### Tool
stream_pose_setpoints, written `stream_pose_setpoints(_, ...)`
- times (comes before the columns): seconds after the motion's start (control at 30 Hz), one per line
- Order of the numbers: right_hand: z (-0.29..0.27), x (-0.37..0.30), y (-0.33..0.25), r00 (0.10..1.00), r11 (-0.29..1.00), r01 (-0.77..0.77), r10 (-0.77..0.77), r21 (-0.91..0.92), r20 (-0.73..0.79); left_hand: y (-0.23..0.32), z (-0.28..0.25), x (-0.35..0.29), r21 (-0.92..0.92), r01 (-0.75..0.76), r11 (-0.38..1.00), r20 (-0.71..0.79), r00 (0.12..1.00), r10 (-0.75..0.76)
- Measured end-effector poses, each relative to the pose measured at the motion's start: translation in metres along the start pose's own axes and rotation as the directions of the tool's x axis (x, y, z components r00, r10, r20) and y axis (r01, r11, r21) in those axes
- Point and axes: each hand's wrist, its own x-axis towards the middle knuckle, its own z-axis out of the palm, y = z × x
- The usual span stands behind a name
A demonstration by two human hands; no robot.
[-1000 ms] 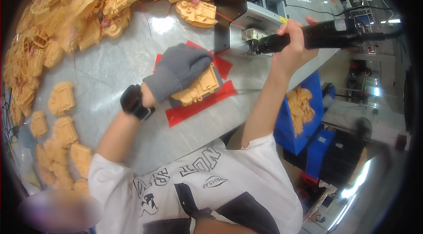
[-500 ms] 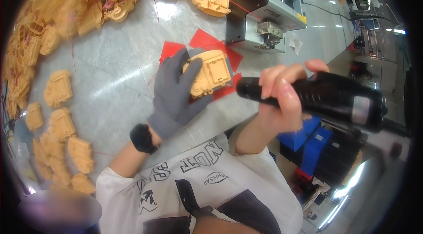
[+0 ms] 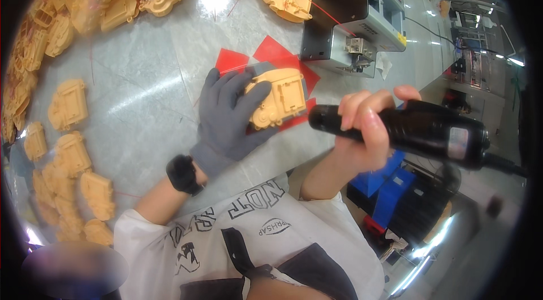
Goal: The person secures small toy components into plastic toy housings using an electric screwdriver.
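Note:
My left hand point(image 3: 229, 110), in a grey glove, grips a yellow plastic housing point(image 3: 285, 96) by its left side, thumb below and fingers above. The housing shows a rectangular recess and small round bosses, and it rests over red sheets point(image 3: 232, 61) on the table. My bare right hand point(image 3: 365, 122) is wrapped round a black electric screwdriver point(image 3: 421, 133) held nearly level. Its nose points left at the housing's lower right edge, a small gap apart; I cannot make out the bit. A cord leaves its rear end.
Yellow housings point(image 3: 119, 9) lie heaped at the far left, with more point(image 3: 68, 105) along the left edge. A grey and black bench machine point(image 3: 353, 20) stands at the back right. One housing point(image 3: 284, 3) with a red wire lies beside it. Blue bins point(image 3: 390, 190) sit below the table's right edge.
The view has shifted slightly, so the table things sit a little further right. My left hand still holds the housing, and the screwdriver remains in my right hand close to it.

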Motion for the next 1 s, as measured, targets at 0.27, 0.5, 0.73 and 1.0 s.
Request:
stream_pose_setpoints(0.27, 0.003, -0.005, -0.004, 0.999, 0.997, -0.037, 0.038, -0.071, 0.013, -0.001, 0.002, -0.002, 0.025, 0.006, 1.0, 0.029, 1.0, -0.007)
stream_pose_setpoints(0.5, 0.008, -0.009, 0.001, 0.998, 0.992, -0.016, 0.023, -0.125, 0.054, -0.003, 0.003, -0.001, 0.005, 0.011, 1.0, 0.025, 1.0, -0.011)
stream_pose_setpoints(0.73, 0.005, -0.007, 0.007, 0.998, 0.999, -0.013, 0.011, 0.035, 0.067, -0.002, 0.001, 0.0, -0.02, 0.023, 1.0, 0.058, 0.998, -0.022)
stream_pose_setpoints(1.0, -0.039, 0.003, -0.003, 0.991, 0.986, 0.109, -0.098, 0.124, -0.092, -0.001, 0.005, -0.001, -0.05, 0.024, 0.998, 0.058, 0.998, -0.021)
